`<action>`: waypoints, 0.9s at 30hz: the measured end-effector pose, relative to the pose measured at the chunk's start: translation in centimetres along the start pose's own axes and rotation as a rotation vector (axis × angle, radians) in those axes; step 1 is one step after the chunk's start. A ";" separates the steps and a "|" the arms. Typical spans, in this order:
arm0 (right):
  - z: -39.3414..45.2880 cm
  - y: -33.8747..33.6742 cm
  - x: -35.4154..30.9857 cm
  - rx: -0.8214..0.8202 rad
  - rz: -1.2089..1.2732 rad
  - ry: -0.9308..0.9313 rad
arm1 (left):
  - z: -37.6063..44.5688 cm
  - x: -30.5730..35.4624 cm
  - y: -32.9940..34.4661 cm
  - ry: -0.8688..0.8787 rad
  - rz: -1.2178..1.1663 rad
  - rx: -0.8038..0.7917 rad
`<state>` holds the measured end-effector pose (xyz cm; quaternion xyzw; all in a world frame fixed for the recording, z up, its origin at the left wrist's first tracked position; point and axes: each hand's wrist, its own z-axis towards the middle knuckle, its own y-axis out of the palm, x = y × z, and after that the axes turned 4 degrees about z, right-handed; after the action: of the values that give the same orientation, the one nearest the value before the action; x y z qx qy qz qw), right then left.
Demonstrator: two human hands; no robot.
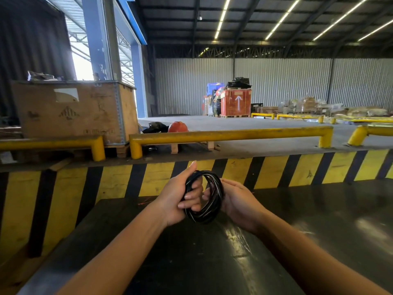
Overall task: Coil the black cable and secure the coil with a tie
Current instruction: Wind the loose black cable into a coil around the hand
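The black cable (209,211) is wound into a small round coil of several loops, held upright above the dark table (319,241). My left hand (177,199) grips the coil's left side, fingers curled through the loops and thumb pointing up. My right hand (238,201) presses against the coil's right side, its fingers behind the loops and partly hidden. A thin reddish strand shows inside the coil near my right fingers; whether it is a tie is unclear.
A yellow-and-black striped ledge (276,171) runs just beyond the table. Yellow guard rails (229,134) stand on it, with a large wooden crate (72,111) at left, an orange helmet (177,127) and stacked goods (236,102) farther back.
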<state>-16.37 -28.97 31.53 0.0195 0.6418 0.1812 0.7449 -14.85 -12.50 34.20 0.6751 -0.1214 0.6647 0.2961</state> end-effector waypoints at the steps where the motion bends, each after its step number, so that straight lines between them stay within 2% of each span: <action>1: -0.1 0.0 0.0 0.028 -0.010 -0.012 | 0.2 -0.1 0.0 0.001 0.023 0.055; 7: -1.0 0.6 0.4 0.113 -0.235 -0.134 | 1.6 -1.0 0.5 0.071 0.134 0.402; 11: -1.8 0.6 0.4 0.051 -0.512 -0.269 | 2.5 -1.4 0.9 0.122 0.146 0.512; 15: -2.3 -0.7 0.3 0.085 -0.630 -0.365 | 3.0 -2.3 1.9 0.110 0.159 0.425; 18: -2.6 -2.2 0.2 0.111 -0.656 -0.380 | 3.4 -3.5 2.5 0.068 0.271 0.367; 20: -3.1 -3.3 0.4 0.102 -0.691 -0.347 | 3.8 -4.2 2.5 0.110 0.446 0.328; 24: -3.3 -5.8 2.5 0.080 -0.744 -0.217 | 4.8 -6.1 2.9 0.184 0.962 0.199; 27: -3.9 -7.6 5.0 0.088 -0.732 -0.161 | 5.3 -8.9 3.7 0.130 1.017 0.185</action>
<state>-17.69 -35.36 24.17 -0.1649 0.5530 -0.1267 0.8068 -13.28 -20.44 26.77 0.5114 -0.3563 0.7730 -0.1182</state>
